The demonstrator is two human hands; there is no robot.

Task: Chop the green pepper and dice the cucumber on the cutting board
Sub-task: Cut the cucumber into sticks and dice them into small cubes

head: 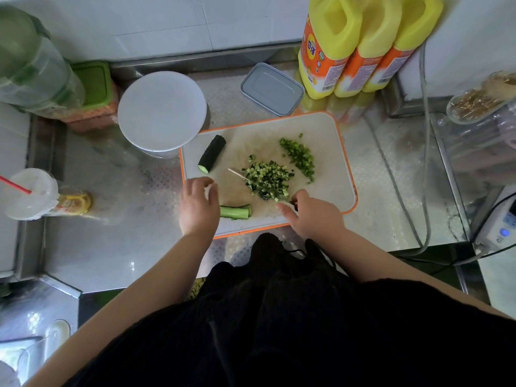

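A white cutting board with an orange rim (329, 135) lies on the steel counter. A pile of diced cucumber (268, 178) sits at its middle, and chopped green pepper (300, 157) lies to the right of it. A dark cucumber chunk (211, 154) rests at the board's upper left. Cucumber strips (236, 211) lie near the front edge. My right hand (312, 216) grips a knife (237, 174) whose thin blade runs through the dice pile. My left hand (198, 203) hovers with relaxed fingers over the board's left edge, just left of the strips.
A round white lid (162, 110) covers a container left of the board. A grey box lid (272, 89) and yellow oil bottles (360, 43) stand behind. A cup with a red straw (30, 194) is at the left. Cables (424, 174) and an appliance are at the right.
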